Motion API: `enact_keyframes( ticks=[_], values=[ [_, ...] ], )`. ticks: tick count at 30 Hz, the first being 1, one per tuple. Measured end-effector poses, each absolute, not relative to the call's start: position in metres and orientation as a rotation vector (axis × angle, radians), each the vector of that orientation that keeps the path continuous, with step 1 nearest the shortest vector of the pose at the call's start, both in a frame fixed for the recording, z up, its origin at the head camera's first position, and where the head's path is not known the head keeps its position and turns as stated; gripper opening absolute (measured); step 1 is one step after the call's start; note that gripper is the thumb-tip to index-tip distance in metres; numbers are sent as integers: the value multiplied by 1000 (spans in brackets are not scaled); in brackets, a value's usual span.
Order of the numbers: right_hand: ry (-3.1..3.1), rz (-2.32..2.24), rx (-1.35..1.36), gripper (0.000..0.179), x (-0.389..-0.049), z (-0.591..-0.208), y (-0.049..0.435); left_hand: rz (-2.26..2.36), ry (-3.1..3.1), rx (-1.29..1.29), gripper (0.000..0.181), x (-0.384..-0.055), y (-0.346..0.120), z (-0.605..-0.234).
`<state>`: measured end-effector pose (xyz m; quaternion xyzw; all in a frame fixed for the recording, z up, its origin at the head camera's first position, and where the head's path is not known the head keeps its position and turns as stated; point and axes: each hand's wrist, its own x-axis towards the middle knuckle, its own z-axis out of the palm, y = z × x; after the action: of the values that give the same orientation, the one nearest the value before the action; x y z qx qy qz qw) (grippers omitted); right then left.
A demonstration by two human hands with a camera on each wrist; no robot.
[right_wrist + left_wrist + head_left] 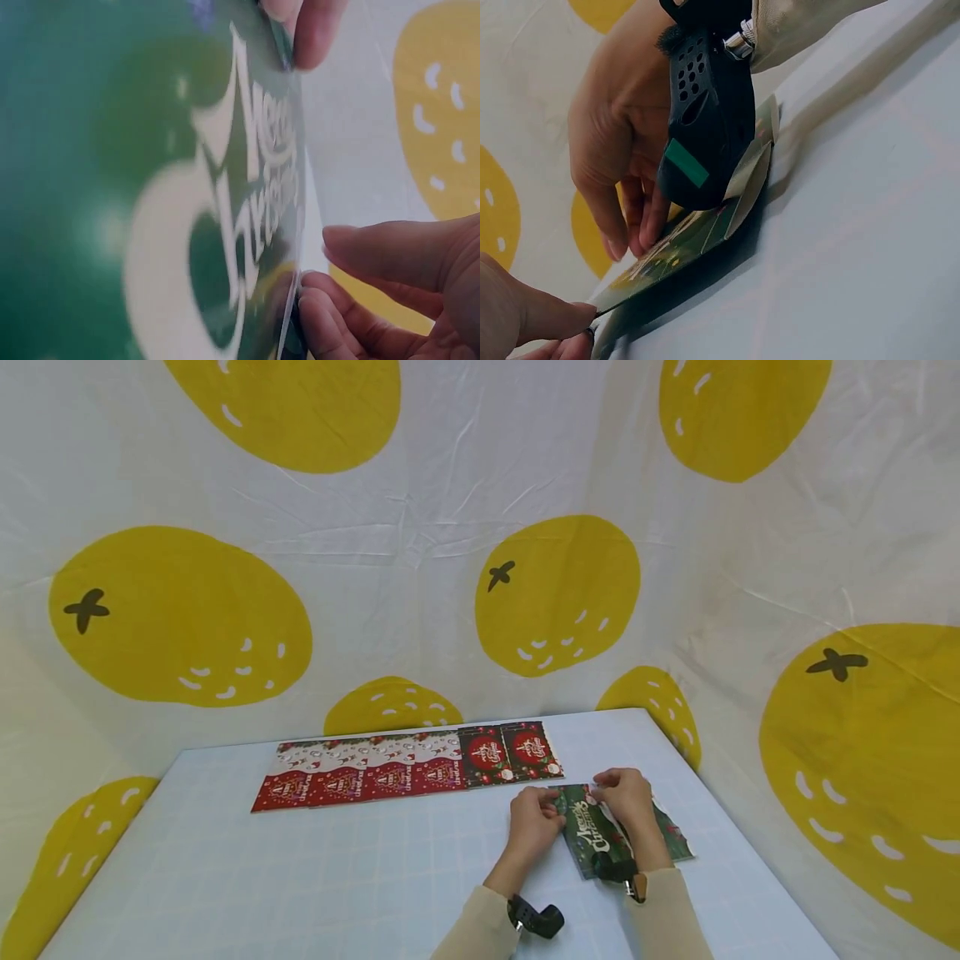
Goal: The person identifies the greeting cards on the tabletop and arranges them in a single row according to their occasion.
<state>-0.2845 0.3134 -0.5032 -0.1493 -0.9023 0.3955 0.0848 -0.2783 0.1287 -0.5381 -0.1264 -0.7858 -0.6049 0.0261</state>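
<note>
A green Christmas card (588, 827) with white lettering is tilted up off the table at the right, its upper edge between my hands. My left hand (536, 822) pinches its left corner; the left wrist view shows the thumb (559, 319) on top and fingers beneath. At the upper right edge is my right hand (630, 797). In the right wrist view, its fingertips (319, 307) touch the card's edge, while the thumb (375, 244) stands apart from it. A second green piece (673, 833) shows beyond the right wrist, partly hidden.
Several red-and-white Christmas cards (360, 772) lie in an overlapping row along the back of the pale table (300, 877). Dark cards with red circles (510, 752) continue that row to the right. A white cloth (420, 610) with yellow fruit prints surrounds the table.
</note>
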Motion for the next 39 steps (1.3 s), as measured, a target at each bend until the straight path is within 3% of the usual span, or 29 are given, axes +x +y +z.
enact_keyframes(
  ticks=[17, 39],
  values=[
    [-2670, 1334, -439, 23, -283, -499, 314, -1934, -2297, -302, 47, -282, 126, -541],
    [-2535, 1642, -348, 34, -281, -498, 312, -2089, -2180, -249, 46, -290, 112, -539]
  ],
)
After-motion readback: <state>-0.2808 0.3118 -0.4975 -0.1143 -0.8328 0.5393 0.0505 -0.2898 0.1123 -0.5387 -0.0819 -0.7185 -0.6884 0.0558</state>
